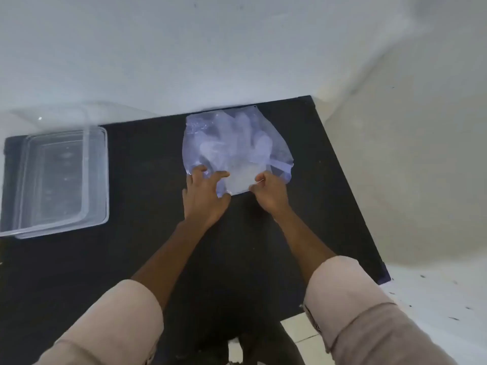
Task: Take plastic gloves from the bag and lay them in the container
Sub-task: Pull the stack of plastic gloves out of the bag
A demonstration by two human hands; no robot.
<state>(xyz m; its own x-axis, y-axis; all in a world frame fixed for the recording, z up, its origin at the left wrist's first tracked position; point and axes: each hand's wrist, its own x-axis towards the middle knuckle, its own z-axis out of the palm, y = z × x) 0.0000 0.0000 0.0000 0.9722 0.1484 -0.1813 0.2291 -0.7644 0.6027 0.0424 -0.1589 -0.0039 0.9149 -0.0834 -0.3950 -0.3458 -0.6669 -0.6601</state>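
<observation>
The clear plastic bag of translucent plastic gloves lies on the black worktop; the left hand presses its near edge with fingers spread, the right hand pinches it. The clear rectangular plastic container sits well left.

Count, head view: one clear plastic bag on one black worktop. Gloves inside the bag: stacked and see-through, number cannot be told. One clear container, with one clear lid behind it. Two hands: left hand, right hand. Two rolled sleeves.
</observation>
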